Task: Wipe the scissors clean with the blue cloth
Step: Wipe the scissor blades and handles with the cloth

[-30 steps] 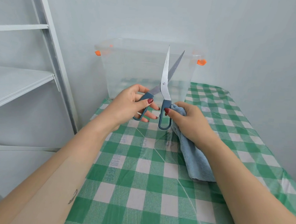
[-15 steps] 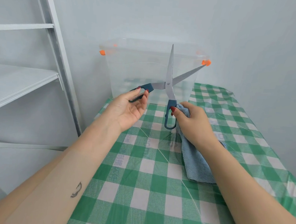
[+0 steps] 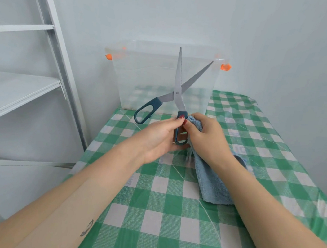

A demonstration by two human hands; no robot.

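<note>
Head view: we list teal-handled steel scissors (image 3: pixel 177 93), blades spread upward; our left hand (image 3: pixel 157 137) pinches the near handle loop between curled fingers and thumb; just beside them, our right hand (image 3: pixel 207 140) clutches the blue terry cloth (image 3: pixel 213 180)

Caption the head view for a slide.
Left hand grips open scissors by one handle; right hand holds blue cloth.

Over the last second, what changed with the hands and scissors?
The left hand released the left loop of the blue-handled steel scissors, crossed right and grips the other loop. The blades stand wider apart. The right hand still holds that loop and the blue terry cloth.
</note>
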